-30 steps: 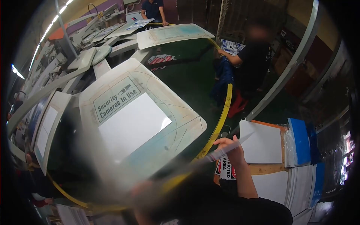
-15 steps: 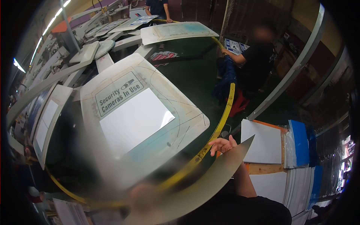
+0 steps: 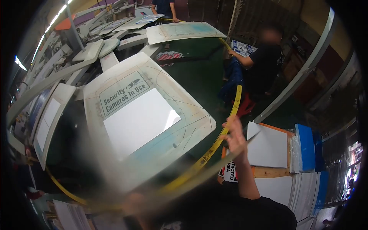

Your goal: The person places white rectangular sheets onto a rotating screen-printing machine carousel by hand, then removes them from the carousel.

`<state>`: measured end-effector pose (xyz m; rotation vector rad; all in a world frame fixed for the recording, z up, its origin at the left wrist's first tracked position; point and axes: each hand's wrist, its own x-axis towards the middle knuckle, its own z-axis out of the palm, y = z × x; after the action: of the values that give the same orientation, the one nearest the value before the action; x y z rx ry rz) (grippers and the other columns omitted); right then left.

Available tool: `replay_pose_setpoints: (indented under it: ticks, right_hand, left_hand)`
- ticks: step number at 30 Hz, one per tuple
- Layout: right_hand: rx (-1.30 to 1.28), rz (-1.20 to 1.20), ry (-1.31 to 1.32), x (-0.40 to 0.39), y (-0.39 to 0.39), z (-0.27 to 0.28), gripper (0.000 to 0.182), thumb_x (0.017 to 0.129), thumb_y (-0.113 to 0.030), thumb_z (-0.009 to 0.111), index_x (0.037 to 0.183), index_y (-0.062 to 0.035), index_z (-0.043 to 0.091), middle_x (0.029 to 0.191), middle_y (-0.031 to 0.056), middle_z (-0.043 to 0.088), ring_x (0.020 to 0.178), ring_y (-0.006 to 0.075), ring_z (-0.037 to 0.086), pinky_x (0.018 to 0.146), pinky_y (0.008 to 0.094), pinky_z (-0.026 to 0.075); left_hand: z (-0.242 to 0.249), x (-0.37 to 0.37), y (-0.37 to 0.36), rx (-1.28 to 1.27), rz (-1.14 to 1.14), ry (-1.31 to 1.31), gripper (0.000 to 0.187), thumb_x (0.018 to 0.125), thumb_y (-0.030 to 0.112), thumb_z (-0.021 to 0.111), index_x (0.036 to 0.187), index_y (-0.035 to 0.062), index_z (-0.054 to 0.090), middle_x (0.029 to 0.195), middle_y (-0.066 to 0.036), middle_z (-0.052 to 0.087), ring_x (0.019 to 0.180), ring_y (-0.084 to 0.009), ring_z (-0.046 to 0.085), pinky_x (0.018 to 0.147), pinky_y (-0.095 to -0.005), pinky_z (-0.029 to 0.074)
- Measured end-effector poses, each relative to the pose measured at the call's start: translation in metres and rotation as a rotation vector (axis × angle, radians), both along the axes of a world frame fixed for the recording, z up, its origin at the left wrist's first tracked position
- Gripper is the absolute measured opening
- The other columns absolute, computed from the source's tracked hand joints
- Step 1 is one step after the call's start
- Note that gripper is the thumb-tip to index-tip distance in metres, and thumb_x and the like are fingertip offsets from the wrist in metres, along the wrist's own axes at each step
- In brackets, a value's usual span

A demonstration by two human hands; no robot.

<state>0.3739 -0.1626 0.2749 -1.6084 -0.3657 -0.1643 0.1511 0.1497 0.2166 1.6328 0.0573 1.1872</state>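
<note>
A thin sheet (image 3: pixel 199 179), seen almost edge-on, slants up from lower left to a point on the right. At its lower left end, my left hand (image 3: pixel 135 202) is blurred and grips the sheet's edge. My right hand (image 3: pixel 236 138) is raised beside the upper part of the sheet, its fingers spread and the sheet's edge crossing near the wrist. In front of me is a large pale platen (image 3: pixel 191 111) carrying a white blank sheet (image 3: pixel 142 120). Above that blank, a printed "Security Cameras In Use" panel (image 3: pixel 124 93) shows on the platen.
A yellow curved rail (image 3: pixel 218 143) runs between me and the platen. Stacked white sheets (image 3: pixel 268 145) stand at right beside blue sheets (image 3: pixel 304 145). A "restricted area" sign (image 3: pixel 230 170) lies below my right hand. One co-worker (image 3: pixel 264 61) stands beyond the rail, another (image 3: pixel 164 7) farther back.
The thin sheet has turned from showing its broad face to nearly edge-on. My right hand has risen, with its fingers pointing up, and the restricted area sign has come into view.
</note>
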Motion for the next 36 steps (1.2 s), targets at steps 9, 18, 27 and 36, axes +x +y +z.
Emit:
replay_pose_setpoints:
  ticks: [9, 18, 27, 36]
  right_hand:
    - [-0.286, -0.644, -1.131, -0.003, -0.030, 0.114, 0.084, 0.081, -0.032, 0.060, 0.142, 0.0007, 0.013, 0.147, 0.0140, 0.004, 0.113, 0.0302, 0.048, 0.081, 0.0362, 0.046]
    - [-0.441, -0.642, -1.343, -0.025, -0.018, 0.135, 0.071, 0.086, -0.023, 0.050, 0.141, 0.0009, 0.014, 0.146, 0.0163, 0.005, 0.102, 0.0277, 0.058, 0.077, 0.0344, 0.052]
    - [-0.386, -0.596, -1.299, -0.036, -0.005, 0.135, 0.068, 0.086, -0.025, 0.050, 0.140, 0.0011, 0.019, 0.145, 0.0165, 0.010, 0.100, 0.0266, 0.058, 0.081, 0.0337, 0.049]
    - [-0.811, 0.335, -0.171, -0.042, -0.007, 0.128, 0.034, 0.085, -0.021, 0.053, 0.109, 0.0013, 0.059, 0.118, 0.0180, 0.056, 0.108, 0.0306, 0.054, 0.092, 0.0335, 0.040]
  left_hand:
    - [0.031, -0.030, 0.040, 0.138, -0.535, -0.088, 0.011, 0.083, 0.010, 0.061, 0.079, 0.0008, 0.063, 0.070, -0.006, 0.064, 0.064, -0.0158, 0.061, 0.058, -0.0263, 0.048]
    - [0.034, -0.083, 0.083, 0.229, -0.588, 0.411, 0.008, 0.084, 0.015, 0.057, 0.085, 0.0100, 0.063, 0.070, -0.007, 0.063, 0.065, -0.0210, 0.059, 0.064, -0.0325, 0.046]
    - [0.035, -0.083, 0.033, 0.246, -0.175, 0.325, 0.011, 0.073, 0.015, 0.070, 0.074, 0.0035, 0.069, 0.066, -0.006, 0.067, 0.058, -0.0164, 0.061, 0.062, -0.0308, 0.049]
    - [0.040, -0.070, 0.024, 0.207, -0.162, 0.274, 0.013, 0.072, 0.014, 0.071, 0.063, 0.0065, 0.065, 0.060, -0.006, 0.065, 0.054, -0.0164, 0.062, 0.062, -0.0295, 0.049]
